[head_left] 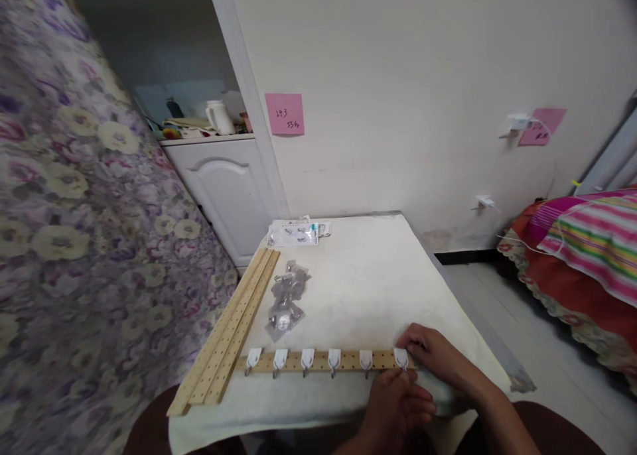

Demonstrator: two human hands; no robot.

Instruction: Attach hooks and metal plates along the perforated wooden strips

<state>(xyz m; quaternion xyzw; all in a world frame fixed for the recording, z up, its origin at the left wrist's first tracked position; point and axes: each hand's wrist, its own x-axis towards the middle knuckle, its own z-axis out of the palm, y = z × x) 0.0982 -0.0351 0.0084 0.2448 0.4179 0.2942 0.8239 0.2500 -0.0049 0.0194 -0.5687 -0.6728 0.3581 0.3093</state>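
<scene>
A wooden strip with holes point(321, 361) lies crosswise near the table's front edge, with several white hooks point(308, 359) in a row along it. At the strip's right end is the last white hook point(401, 357). My left hand point(398, 402) reaches it from below, fingertips closed at its metal lower part. Beyond the hook, my right hand point(430, 352) has its fingers curled against the hook's right side and the strip's end. The exact fingertip contact is partly hidden.
Wooden perforated strips point(229, 329) lie side by side along the table's left edge. Small clear packets point(287, 296) are heaped beside them. Flat hook packages point(293, 233) lie at the back left of the cloth-covered table point(368, 276). A floral curtain point(99, 243) hangs at left.
</scene>
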